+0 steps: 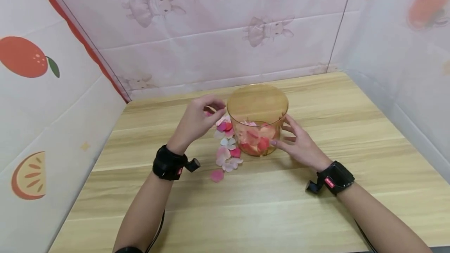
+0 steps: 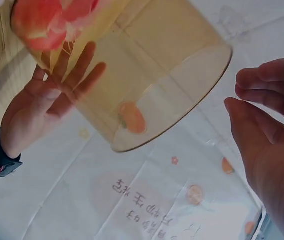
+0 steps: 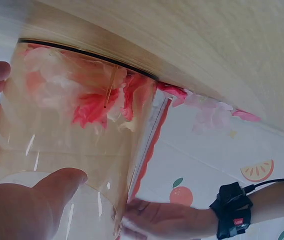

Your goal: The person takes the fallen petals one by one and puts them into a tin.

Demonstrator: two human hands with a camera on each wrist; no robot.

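- the clear amber jar [image 1: 258, 119] stands upright on the wooden bench [image 1: 351, 136], a bit left of the middle. some pink and red petals [image 1: 256, 140] lie in the bottom of it.
- more loose petals [image 1: 226, 143] lie in a small heap on the bench, just left of the jar.
- the left hand [image 1: 198, 119] is up beside the jar's rim. its fingers are bunched together, and it looks like they pinch a petal.
- the right hand [image 1: 299, 143] has its fingers spread and straight, resting on the right side of the jar.
- i think this step is putting petals into the jar, one pinch at a time. the next move calls for the left hand to go over the open top and let go, while the right hand keeps the jar from tipping.
- the petal in the left fingers is mostly hidden, so i cannot be sure of it. the wrist views are blurry and show no more.
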